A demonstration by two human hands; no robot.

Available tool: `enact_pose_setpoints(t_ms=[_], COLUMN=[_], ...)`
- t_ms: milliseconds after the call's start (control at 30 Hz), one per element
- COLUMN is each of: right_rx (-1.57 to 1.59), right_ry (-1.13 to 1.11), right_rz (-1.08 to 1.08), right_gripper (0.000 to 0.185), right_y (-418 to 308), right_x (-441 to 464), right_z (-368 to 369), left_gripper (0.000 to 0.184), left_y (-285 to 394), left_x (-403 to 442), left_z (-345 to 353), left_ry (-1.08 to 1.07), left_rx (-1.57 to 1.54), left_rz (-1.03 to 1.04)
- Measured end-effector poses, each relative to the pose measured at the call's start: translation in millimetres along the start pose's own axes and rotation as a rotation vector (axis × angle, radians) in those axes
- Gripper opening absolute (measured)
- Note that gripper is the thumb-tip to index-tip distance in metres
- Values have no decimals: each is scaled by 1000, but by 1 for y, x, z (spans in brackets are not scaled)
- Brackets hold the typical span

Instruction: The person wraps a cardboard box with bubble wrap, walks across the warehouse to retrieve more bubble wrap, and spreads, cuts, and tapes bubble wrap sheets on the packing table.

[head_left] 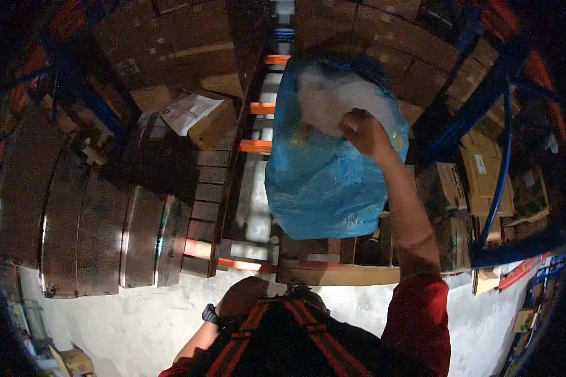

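A large blue translucent plastic bag [333,188] lies on the wooden shelf, with something whitish showing at its upper part. My right hand [363,133] is over the upper part of the bag, its fingers curled; whether they pinch any plastic is too small to tell. My left hand [248,294] is low in the view near the shelf's front edge, in shadow, below a wrist with a dark watch [210,313]. Its fingers are hard to make out.
Brown cartons [85,220] stand on the left. An opened box with white paper [192,115] lies behind them. Orange crossbars [255,146] run beside the bag. A blue rack upright [465,119] and more cartons [443,185] are on the right.
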State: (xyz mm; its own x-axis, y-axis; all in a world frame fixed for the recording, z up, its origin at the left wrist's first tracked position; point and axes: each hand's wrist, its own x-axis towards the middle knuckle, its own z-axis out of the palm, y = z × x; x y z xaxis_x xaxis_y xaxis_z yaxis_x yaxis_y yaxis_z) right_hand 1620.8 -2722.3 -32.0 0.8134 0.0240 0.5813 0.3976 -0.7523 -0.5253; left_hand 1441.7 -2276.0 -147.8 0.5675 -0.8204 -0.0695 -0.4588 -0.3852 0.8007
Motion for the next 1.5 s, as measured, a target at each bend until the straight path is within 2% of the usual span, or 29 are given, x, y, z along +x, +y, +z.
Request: enact_pose_setpoints(t_ms=[67,100,167,200,267,333,400,433,467,500,567,633,667,767,900,967,1067,1100,1167,1200,1267,1300,1367,1433,1467,1500], right_rx=[-821,-821,-760,-764,-576,-521,-470,-569,-665,-668,-399,-348,-297,-170,-228,-98,-209,-208,-298,-295,-409,-404,-620,-558,-503,-499], right_ry=[-116,-118,-618,-641,-712,-701,-673,-716,-755,-753,-636,-664,-691,-627,-722,-567,-530,-524,-154,-145,-505,-498,-701,-645,-599,-590], right_rz=[-346,-360,-109,-136,-261,-250,-231,-100,35,28,-178,-128,-77,-102,-60,-152,-96,-93,-333,-331,-193,-192,-322,-312,-303,-301], right_gripper=[24,24,21,21,27,26,26,23,21,21,25,26,27,27,23,18,18,18,20,20,24,24,28,30,33,33], right_y=[25,36,39,42,45,43,38,26,20,31,58,67,69,77,77,82,88,88,74,66,43,46,52,51,49,45], right_x=[14,20,36,44,56,65,74,82,87,87,81,79,79,74,80,77,75,72,65,64,67,66,65,61,60,63], right_z=[9,8,2,-3,-11,-16,-22,-22,-22,-23,-21,-21,-21,-21,-25,-21,-15,-12,-3,-6,-19,-17,-14,-13,-14,-15], left_gripper=[25,26,33,32,30,27,28,27,27,27,26,28,28,29,31,31,33,33,34,34,34,34,34,32,32,32], left_y=[6,6,-3,3,16,29,17,13,9,6,5,7,8,9,-5,-10,-8,-4,0,1,9,15,16,7,6,6], left_x=[5,10,25,30,40,46,48,49,52,55,62,68,71,78,77,78,81,83,86,87,90,92,93,89,87,85], left_z=[11,14,16,12,1,-7,0,5,10,15,23,30,31,31,38,45,52,51,48,46,41,39,36,44,46,48], left_ry=[84,120,65,145,289,355,326,283,290,297,304,304,305,225,184,172,226,217,205,207,209,181,153,214,213,262], left_rx=[-373,-500,-192,42,-219,-112,-275,-135,-135,-170,-204,-378,-376,-265,-221,-234,-147,-254,-350,-330,-303,-290,-266,-268,-258,-406], left_rz=[-105,-134,-248,-90,-212,-156,-244,-253,-251,-253,-257,-292,-293,-294,-286,-275,-269,-311,-351,-295,-242,-315,-389,-263,-264,-253])
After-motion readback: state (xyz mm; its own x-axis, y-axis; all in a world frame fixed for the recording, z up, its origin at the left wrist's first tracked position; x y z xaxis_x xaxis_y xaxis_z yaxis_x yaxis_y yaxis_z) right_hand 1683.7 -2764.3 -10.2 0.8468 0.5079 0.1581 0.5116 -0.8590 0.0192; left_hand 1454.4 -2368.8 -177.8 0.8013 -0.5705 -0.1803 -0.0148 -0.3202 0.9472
